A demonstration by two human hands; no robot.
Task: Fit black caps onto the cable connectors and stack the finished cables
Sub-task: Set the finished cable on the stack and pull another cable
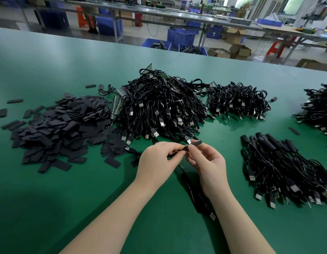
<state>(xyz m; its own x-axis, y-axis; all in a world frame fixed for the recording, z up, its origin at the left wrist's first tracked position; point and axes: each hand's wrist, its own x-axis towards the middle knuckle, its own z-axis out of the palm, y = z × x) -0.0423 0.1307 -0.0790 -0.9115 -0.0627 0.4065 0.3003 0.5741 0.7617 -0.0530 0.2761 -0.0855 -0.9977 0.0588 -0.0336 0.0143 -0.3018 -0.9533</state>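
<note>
The left hand pinches the cable end while the right hand pinches the cap, its long axis in line, pointing away to the right.

Over the green table, left hand pinches a cable; right hand pinches its black cap.

Black cap half-seated on the cable end; capped cables stacked right.
</note>
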